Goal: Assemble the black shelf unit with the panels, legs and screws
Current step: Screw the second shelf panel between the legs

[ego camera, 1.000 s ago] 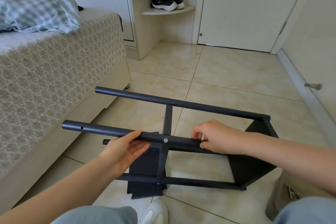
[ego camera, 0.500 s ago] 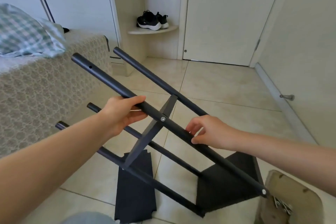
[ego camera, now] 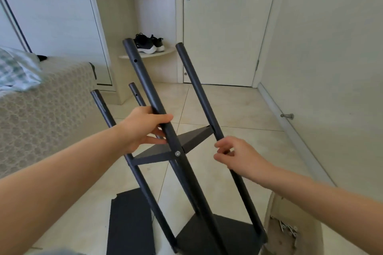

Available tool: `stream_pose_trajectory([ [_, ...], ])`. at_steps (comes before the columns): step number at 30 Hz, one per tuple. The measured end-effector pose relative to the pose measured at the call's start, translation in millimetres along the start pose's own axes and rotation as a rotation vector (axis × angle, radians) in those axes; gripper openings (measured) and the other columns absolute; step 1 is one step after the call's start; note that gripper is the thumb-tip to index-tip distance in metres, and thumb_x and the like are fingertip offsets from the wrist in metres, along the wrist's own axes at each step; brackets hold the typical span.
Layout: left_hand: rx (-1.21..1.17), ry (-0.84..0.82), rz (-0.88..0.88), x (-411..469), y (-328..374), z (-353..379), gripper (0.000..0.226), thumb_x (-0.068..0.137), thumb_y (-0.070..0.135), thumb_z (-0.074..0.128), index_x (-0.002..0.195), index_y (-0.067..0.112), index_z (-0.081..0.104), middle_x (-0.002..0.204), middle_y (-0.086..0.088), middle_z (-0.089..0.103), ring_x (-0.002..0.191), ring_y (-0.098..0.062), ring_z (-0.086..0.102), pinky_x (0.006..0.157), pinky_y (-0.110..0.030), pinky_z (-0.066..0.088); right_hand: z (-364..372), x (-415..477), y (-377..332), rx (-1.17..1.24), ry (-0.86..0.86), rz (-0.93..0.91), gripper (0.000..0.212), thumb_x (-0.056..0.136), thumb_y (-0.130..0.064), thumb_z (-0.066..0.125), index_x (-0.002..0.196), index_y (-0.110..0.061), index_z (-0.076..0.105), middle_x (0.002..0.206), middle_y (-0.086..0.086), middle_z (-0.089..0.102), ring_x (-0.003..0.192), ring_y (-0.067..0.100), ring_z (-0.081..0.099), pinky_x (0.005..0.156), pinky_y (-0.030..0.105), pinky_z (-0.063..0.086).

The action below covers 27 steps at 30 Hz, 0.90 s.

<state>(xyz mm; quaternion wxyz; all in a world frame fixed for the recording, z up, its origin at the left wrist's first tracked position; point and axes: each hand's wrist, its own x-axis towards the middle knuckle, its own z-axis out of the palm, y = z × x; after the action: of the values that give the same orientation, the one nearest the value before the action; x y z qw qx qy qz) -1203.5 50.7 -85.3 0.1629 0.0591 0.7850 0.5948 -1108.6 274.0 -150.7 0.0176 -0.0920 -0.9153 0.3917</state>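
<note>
- Left fingers (ego camera: 155, 141) curl under the front leg (ego camera: 145, 80) with the thumb laid over its top. It is a full grip, just up the leg from the screw (ego camera: 177, 153).
- Right fingers (ego camera: 222, 146) are bunched round the right leg (ego camera: 196, 85), at 3 o'clock of that screw. Whether they clamp it or only steady it is hard to tell.
- The left hand (ego camera: 143, 128) and right hand (ego camera: 238, 157) hold neighbouring legs, one each. I judge this is to tip the frame evenly rather than twist its joints.
- The unit (ego camera: 187, 180) leans at picture centre. Its base panel (ego camera: 215, 236) is on the floor (ego camera: 238, 109) at 6 o'clock, and its four leg ends point toward 11 and 12 o'clock.
- The mid panel (ego camera: 192, 138) sits fixed between the legs. A hole (ego camera: 135, 60) near the front leg's end is empty, so a top panel seems not yet fitted.
- A loose panel (ego camera: 130, 223) lies flat on the floor at 7 o'clock, beside the base and probably kept within reach for that step.
- Spare screws (ego camera: 288, 230) lie on a beige tray (ego camera: 275, 209) at 4 o'clock, near the right forearm.
- No writing can be read anywhere. The shoes (ego camera: 149, 44) at 12 o'clock show a white mark too small to name a brand.
</note>
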Motion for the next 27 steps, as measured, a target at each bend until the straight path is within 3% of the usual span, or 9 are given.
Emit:
stream_pose_trajectory([
  [4, 0.072, -0.089, 0.032, -19, 8, 20, 0.029, 0.093, 0.018, 0.067, 0.12, 0.011, 0.058, 0.109, -0.011, 0.069, 0.094, -0.027, 0.071, 0.065, -0.032, 0.062, -36, -6, 11, 0.088, 0.247, 0.087, 0.042, 0.093, -0.034, 0.063, 0.13, -0.021, 0.048, 0.12, -0.001, 0.057, 0.105, 0.017, 0.059, 0.094, 0.038, 0.051],
  [7, 0.119, -0.15, 0.062, -33, 7, 30, 0.029, 0.093, 0.016, 0.067, 0.12, 0.013, 0.057, 0.109, -0.01, 0.069, 0.093, -0.024, 0.072, 0.067, -0.032, 0.062, -45, -11, 16, 0.143, 0.23, 0.14, 0.058, 0.095, -0.034, 0.06, 0.145, -0.023, 0.033, 0.132, 0.0, 0.051, 0.116, 0.022, 0.056, 0.103, 0.043, 0.047],
  [10, 0.158, -0.217, 0.103, -47, 2, 37, 0.027, 0.093, 0.015, 0.067, 0.117, 0.017, 0.056, 0.11, -0.007, 0.069, 0.096, -0.023, 0.072, 0.072, -0.033, 0.063, -47, -16, 18, 0.194, 0.178, 0.147, 0.065, 0.097, -0.02, 0.057, 0.151, -0.026, 0.022, 0.136, 0.002, 0.05, 0.118, 0.022, 0.055, 0.103, 0.044, 0.047],
  [13, 0.191, -0.233, 0.148, -56, -4, 41, 0.027, 0.092, 0.017, 0.067, 0.117, 0.02, 0.057, 0.111, -0.002, 0.067, 0.096, -0.02, 0.071, 0.072, -0.03, 0.062, -50, -21, 20, 0.223, 0.094, 0.126, 0.057, 0.098, -0.007, 0.052, 0.147, -0.023, 0.028, 0.126, 0.006, 0.058, 0.112, 0.024, 0.059, 0.096, 0.045, 0.053],
  [22, 0.206, -0.206, 0.162, -55, -19, 42, 0.031, 0.091, 0.012, 0.069, 0.119, 0.018, 0.057, 0.114, 0.0, 0.064, 0.098, -0.016, 0.068, 0.069, -0.025, 0.06, -48, -33, 28, 0.141, 0.073, 0.087, 0.044, 0.096, -0.006, 0.055, 0.131, -0.023, 0.035, 0.117, 0.005, 0.06, 0.104, 0.023, 0.063, 0.091, 0.044, 0.056],
  [27, 0.274, -0.138, 0.186, -45, -27, 42, 0.033, 0.093, 0.012, 0.068, 0.122, 0.019, 0.056, 0.114, 0.0, 0.064, 0.103, -0.02, 0.067, 0.08, -0.031, 0.062, -44, -32, 31, 0.128, 0.046, 0.088, 0.043, 0.093, -0.005, 0.06, 0.124, -0.023, 0.037, 0.114, 0.005, 0.06, 0.098, 0.023, 0.066, 0.084, 0.04, 0.059],
])
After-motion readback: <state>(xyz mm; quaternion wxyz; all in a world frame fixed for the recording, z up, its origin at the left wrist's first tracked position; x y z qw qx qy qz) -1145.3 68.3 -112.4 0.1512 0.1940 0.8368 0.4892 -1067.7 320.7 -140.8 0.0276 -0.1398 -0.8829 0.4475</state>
